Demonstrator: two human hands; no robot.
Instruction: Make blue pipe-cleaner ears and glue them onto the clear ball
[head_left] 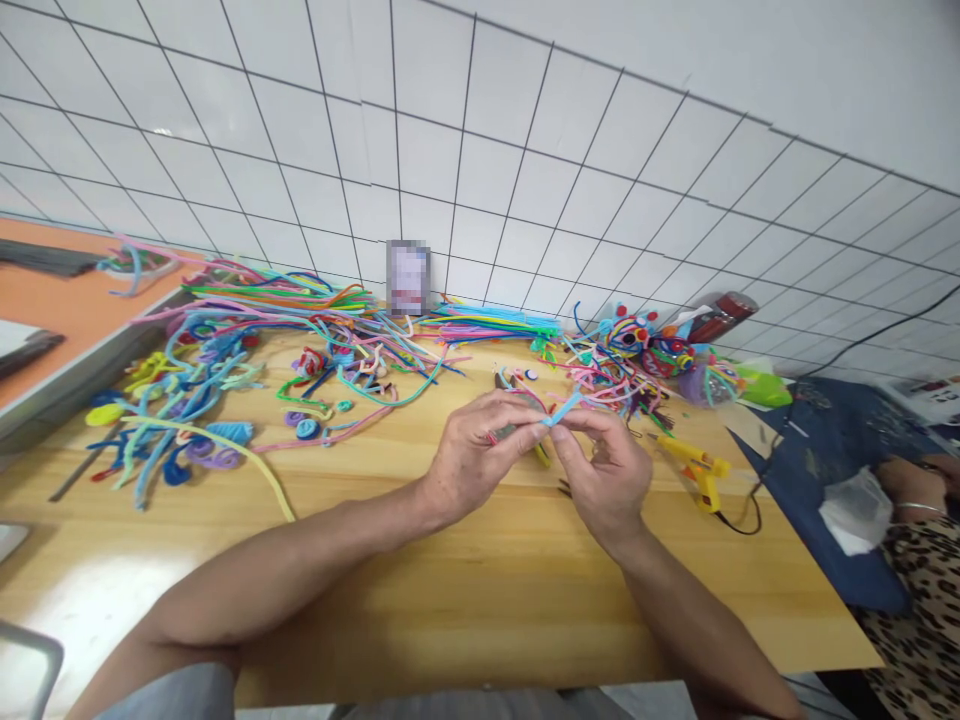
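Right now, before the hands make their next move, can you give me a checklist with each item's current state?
1. Blue strip pinched by left hand and right hand: ok.
2. Glue gun set down on the table, apart from both hands: ok.
3. Glue gun hot: cannot tell.
4. Stems at left sorted: not ok, tangled and mixed in colour.
5. Strip's far side free of flaws: cannot tell, hidden.
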